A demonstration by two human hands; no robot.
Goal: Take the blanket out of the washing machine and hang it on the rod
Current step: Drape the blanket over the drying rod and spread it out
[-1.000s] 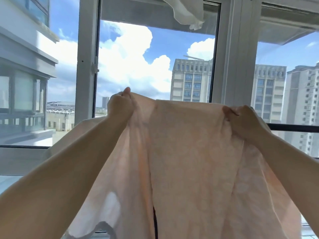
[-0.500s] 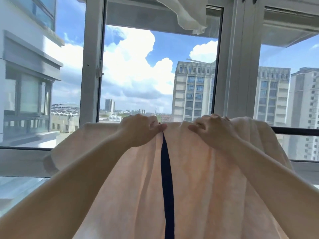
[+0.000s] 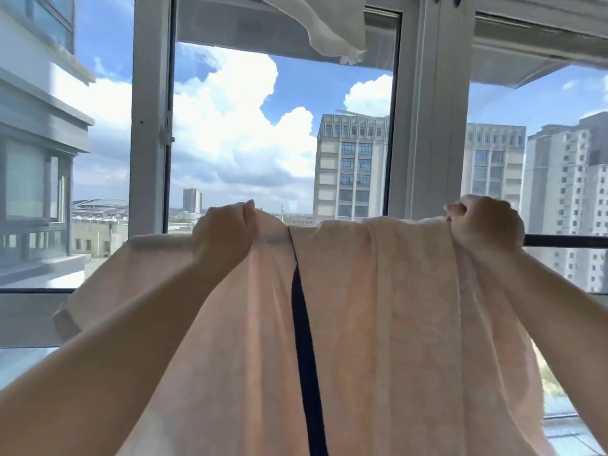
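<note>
1. A person spreads a pale peach blanket (image 3: 378, 324) over a dark rod (image 3: 566, 241) at a high-rise window, both arms raised toward twelve o'clock.
2. The left hand (image 3: 227, 232) grips the blanket's top fold at about eleven o'clock, fingers curled into the cloth with the thumb on top.
3. The right hand (image 3: 483, 222) bunches the top fold at about one o'clock, fist closed round the fabric just beside the bare stretch of rod running off toward three o'clock.
4. The blanket is draped across the rod between the hands and falls toward the camera in long folds; a narrow dark gap (image 3: 306, 357) splits the cloth down the middle toward six o'clock.
5. Its left corner (image 3: 98, 291) hangs past the left forearm at about nine o'clock.
6. The cloth looks thin and soft, light showing through it, so it should slide easily along the rod; fresh from a wash it is probably heavier than it appears.
7. The top fold over the rod seems the best place to take hold, hands apart, drawing outward to close the gap and even the hang.
8. A white cloth (image 3: 329, 31) hangs overhead at twelve o'clock; tower blocks (image 3: 352, 166) and cloud fill the glass beyond.
</note>
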